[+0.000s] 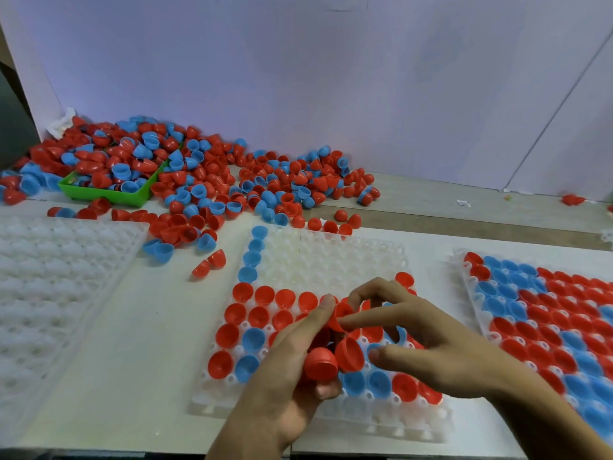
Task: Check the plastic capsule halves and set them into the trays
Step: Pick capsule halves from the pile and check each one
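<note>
Two bare forearms, left hand [292, 360] and right hand [431, 343] ungloved, without rings or sleeves.

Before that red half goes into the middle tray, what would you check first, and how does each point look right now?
1. Red half held firmly: ok, pinched between the left hand and right hand.
2. Free pockets in the middle tray: ok, the far rows are unfilled.
3. Half free of cracks: cannot tell, fingers cover part of it.
4. Spare halves in the left hand secure: ok, gripped against the palm.
5. Right tray has room: cannot tell, its edge is cut off.
6. Supply pile stocked: ok.
</note>
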